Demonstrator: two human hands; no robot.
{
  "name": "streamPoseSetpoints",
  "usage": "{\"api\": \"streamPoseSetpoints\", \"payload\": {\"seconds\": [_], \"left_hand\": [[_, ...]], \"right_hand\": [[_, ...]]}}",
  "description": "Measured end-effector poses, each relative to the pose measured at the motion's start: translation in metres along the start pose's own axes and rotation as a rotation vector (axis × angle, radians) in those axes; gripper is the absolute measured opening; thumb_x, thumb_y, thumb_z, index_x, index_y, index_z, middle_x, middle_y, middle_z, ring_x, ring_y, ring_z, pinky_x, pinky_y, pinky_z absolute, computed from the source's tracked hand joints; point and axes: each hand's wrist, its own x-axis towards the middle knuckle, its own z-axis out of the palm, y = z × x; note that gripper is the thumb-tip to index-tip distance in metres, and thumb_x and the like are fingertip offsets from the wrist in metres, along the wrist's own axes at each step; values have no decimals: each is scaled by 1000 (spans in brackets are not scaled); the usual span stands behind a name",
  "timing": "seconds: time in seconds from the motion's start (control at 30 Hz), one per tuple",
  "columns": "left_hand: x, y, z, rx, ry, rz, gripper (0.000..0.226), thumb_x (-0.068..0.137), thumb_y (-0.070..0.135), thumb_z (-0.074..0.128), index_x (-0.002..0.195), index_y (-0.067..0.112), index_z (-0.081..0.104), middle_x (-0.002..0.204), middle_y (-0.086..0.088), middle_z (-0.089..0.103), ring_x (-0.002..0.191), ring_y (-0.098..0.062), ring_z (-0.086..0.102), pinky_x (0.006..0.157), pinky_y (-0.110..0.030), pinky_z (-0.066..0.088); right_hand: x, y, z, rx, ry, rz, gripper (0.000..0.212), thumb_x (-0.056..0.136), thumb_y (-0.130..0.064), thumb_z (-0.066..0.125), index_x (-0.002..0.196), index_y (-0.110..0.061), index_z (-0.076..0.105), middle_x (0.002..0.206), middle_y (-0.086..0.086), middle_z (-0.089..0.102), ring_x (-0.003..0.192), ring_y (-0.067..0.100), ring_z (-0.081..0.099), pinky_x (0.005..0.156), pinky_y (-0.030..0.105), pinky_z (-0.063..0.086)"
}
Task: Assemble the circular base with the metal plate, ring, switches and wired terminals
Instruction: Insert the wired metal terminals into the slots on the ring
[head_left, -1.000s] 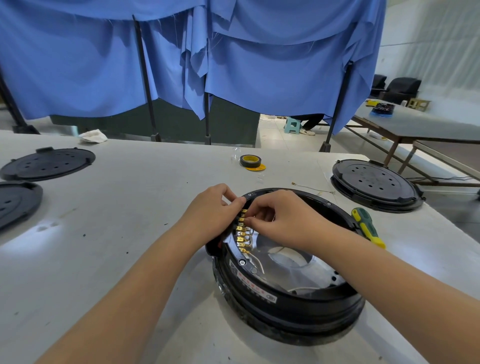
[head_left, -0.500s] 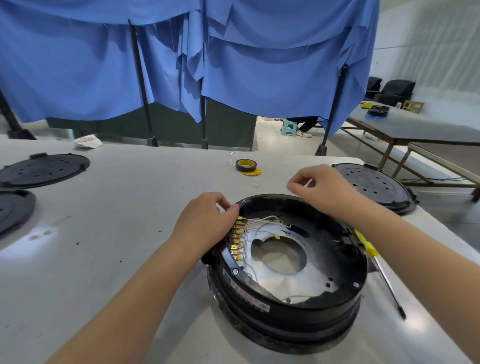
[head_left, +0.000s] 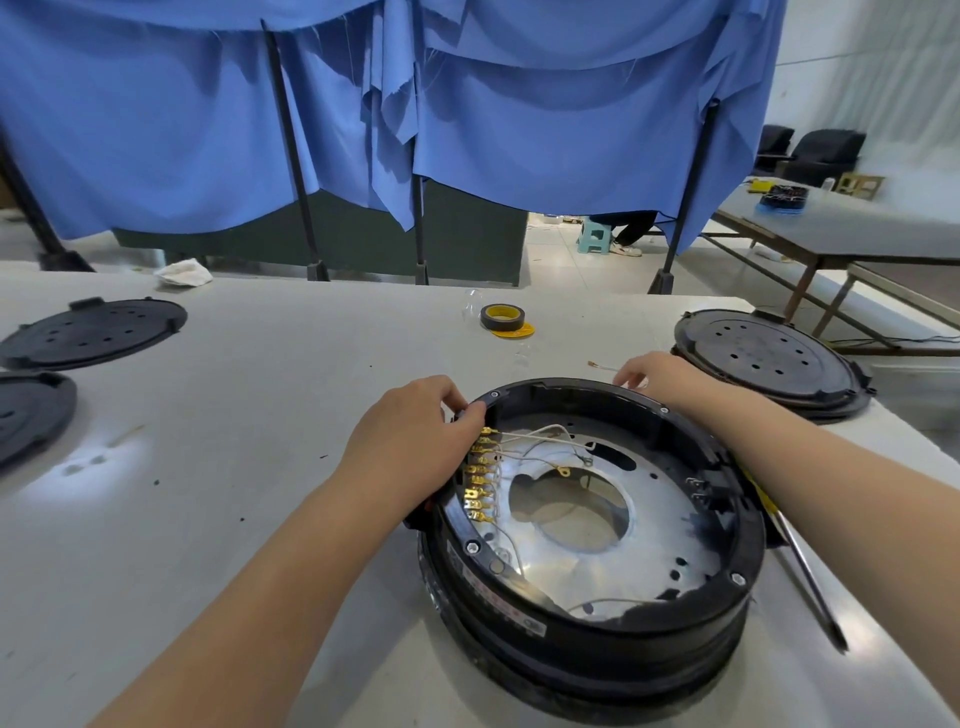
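There is a single view, from a wide-angle camera worn on the person's head. It looks forward and down across the pale surface (head_left: 218, 467), and both forearms run in from the bottom edge toward the middle of the frame. The circular base (head_left: 592, 597) lies close below the lens, slightly right of centre, seen from above at a slant. Farther off the view takes in the blue curtain (head_left: 519, 130) behind the surface, and straight lines bow toward the frame's edges.
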Motion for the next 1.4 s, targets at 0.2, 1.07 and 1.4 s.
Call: {"api": "streamPoseSetpoints", "payload": {"seconds": [0.2, 1.07, 1.4], "left_hand": [[0, 0, 0, -7, -10, 1, 24, 88, 50, 51, 77, 30, 56, 53, 10, 48, 54, -9, 47, 51, -27, 30], [0, 3, -3, 37, -20, -2, 25, 90, 52, 49, 86, 29, 59, 59, 10, 50, 57, -7, 48, 51, -25, 33], [-5, 13, -15, 32, 33, 72, 21, 90, 48, 54, 89, 29, 61, 61, 11, 51, 62, -7, 51, 55, -25, 37]], "right_hand": [[0, -9, -1, -86, -16, 34, 24, 89, 3, 50, 107, -1, 66, 113, 15, 65, 93, 25, 55, 76, 27, 40], [-57, -35, -39, 205, 266, -136, 12, 96, -17, 52, 92, -25, 60, 86, -10, 59, 75, 4, 51, 60, 17, 36], [-101, -82, -44, 379, 324, -297, 16, 96, -14, 52, 91, -24, 63, 81, -7, 65, 68, 7, 55, 65, 19, 43]]}}
